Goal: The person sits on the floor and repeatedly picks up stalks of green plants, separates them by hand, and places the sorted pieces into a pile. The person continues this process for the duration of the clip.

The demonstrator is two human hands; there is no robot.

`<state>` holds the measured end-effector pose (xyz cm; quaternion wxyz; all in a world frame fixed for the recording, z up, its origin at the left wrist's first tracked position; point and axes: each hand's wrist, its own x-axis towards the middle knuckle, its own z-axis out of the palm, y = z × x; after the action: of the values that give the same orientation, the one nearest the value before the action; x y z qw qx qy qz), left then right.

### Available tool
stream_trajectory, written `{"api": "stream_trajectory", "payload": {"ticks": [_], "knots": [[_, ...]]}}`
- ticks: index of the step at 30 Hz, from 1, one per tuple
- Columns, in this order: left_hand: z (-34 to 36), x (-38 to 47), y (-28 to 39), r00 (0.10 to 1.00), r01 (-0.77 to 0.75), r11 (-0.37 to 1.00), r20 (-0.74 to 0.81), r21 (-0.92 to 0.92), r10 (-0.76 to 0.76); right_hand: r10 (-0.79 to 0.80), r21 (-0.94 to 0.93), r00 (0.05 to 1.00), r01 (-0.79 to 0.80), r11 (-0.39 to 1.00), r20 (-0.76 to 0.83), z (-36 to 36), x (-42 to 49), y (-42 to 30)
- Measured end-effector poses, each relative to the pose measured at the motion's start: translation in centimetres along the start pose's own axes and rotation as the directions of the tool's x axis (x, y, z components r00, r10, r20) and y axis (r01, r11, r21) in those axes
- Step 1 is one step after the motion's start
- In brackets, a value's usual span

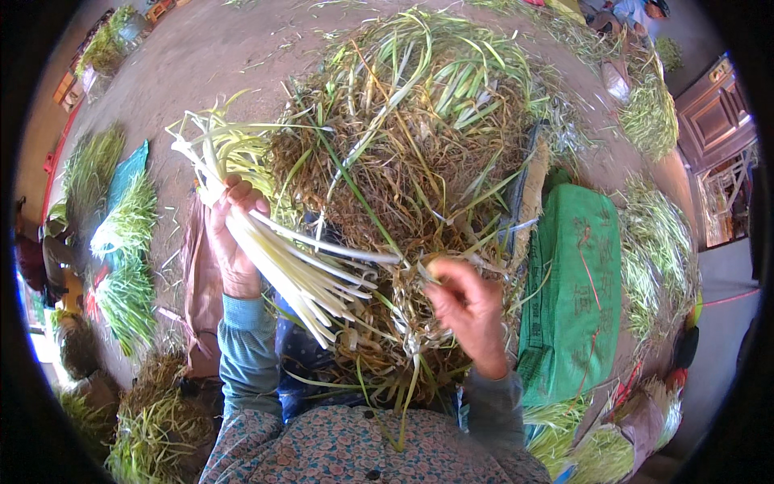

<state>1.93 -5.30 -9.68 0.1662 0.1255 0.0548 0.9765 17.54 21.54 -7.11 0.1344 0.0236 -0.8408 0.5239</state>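
A bunch of pale, long-stemmed vegetables, perhaps garlic chives or garlic shoots (272,260), is gripped in my left hand (239,212), the white stems fanning down to the right. My right hand (468,305) is near the stem ends with thumb and fingers pinched on what looks like a thin strip of leaf (428,272). Under and beyond both hands lies a large heap of brown, withered leaves and roots (375,175). Green leaves (465,78) cover its far side. More yellow-green leaves hang behind my left hand.
A green woven sack (577,290) bearing writing lies right of the heap. Bundles of greens rest on the floor at left (124,290) and right (656,260). Brown cloth (202,284) is beside my left forearm. Other people are partly visible at the far left and top right.
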Motion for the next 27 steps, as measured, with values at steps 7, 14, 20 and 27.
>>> {"api": "stream_trajectory", "payload": {"ticks": [7, 14, 20, 27], "knots": [[0.4, -0.2, -0.1, 0.997, 0.006, 0.989, 0.08, -0.147, 0.005, -0.253, -0.102, 0.942, 0.28, 0.954, 0.221, 4.4, 1.4, -1.8], [0.3, -0.7, -0.4, 0.995, 0.005, 0.977, 0.099, -0.211, 0.016, -0.156, 0.245, 0.929, 0.075, 0.967, 0.334, 5.1, 2.0, 0.3], [0.2, -0.8, -0.5, 0.993, -0.005, 0.979, 0.116, -0.205, 0.029, -0.099, 0.212, 0.891, 0.003, 0.977, 0.442, 4.8, 2.9, 0.0], [-0.1, -0.8, -0.5, 0.987, 0.001, 0.978, 0.156, -0.21, 0.032, -0.152, 0.317, 0.909, 0.024, 0.948, 0.388, 6.3, 2.7, 0.7]]}}
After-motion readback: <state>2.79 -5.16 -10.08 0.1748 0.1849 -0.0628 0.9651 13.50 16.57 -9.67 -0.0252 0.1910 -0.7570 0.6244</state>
